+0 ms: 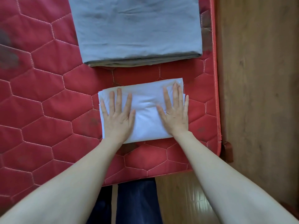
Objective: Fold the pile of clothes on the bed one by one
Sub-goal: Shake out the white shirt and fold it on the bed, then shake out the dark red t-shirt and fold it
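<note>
A red quilted mattress fills most of the view, its cover stitched in pale thread into large hexagons, with dark smudges on several panels, heaviest toward its left side. Its right edge is piped in a lighter red and runs alongside a wooden panel with brown grain. The near edge of the mattress ends above a glossy wooden floor, and a dark blue trouser leg shows below that edge, with a pale stripe beside it. A small red-brown bed-frame corner juts out under the near right corner of the mattress.

Near the right edge and close to the near edge lies a folded white cloth, a thick rectangle of several layers, its far right corner showing stacked edges slightly out of line. The left hand lies flat on the cloth's left half, fingers straight and spread, pressing down and gripping nothing. The right hand lies flat on the cloth's right half in the same way, fingers straight, the little finger reaching over the cloth's right border; it too grips nothing. Both bare forearms stretch in from the near side.

Further along the right edge, apart from the white cloth by a strip of bare mattress, rests a larger folded grey-blue cloth, smooth on top, its layered fold facing the near side.
</note>
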{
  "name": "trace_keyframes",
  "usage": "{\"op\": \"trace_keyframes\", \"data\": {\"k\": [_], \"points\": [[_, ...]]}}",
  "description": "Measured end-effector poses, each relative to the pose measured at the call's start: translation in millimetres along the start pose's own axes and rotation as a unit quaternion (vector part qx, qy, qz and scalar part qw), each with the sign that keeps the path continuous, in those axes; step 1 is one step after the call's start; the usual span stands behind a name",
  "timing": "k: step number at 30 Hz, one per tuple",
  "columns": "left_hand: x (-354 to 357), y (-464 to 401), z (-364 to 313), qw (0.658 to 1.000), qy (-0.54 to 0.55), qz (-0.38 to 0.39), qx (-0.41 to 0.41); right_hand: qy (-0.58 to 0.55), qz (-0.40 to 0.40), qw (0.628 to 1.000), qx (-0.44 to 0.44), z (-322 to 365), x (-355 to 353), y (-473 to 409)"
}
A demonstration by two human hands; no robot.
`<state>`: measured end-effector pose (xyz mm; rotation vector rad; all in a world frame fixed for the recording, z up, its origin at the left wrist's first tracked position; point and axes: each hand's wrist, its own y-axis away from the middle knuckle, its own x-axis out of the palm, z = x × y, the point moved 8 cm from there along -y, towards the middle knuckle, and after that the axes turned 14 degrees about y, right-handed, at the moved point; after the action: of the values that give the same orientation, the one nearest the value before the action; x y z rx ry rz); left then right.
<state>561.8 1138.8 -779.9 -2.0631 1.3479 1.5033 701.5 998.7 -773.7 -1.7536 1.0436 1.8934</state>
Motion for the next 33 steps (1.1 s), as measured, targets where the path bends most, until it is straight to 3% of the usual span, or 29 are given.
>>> {"op": "trace_keyframes", "data": {"k": [3,6,9,13,19,33], "points": [[-9,-1,-5,1.000,0.000,0.027,0.007,0.027,-0.008,1.000,0.007,3,-15,2],[-37,-4,-8,0.999,-0.020,0.025,0.039,0.012,-0.083,0.996,0.001,20,-52,-1],[-85,-3,8,0.997,-0.012,-0.063,0.032,-0.004,-0.153,0.987,-0.053,62,-93,-6],[-154,12,51,0.983,0.004,-0.185,0.000,-0.001,-0.171,0.978,-0.117,135,-138,-16],[-224,58,147,0.963,0.004,-0.264,-0.057,0.008,-0.200,0.963,-0.182,270,-176,-20],[-357,98,450,0.948,-0.036,-0.281,-0.144,0.006,-0.115,0.958,-0.263,599,-176,-79]]}}
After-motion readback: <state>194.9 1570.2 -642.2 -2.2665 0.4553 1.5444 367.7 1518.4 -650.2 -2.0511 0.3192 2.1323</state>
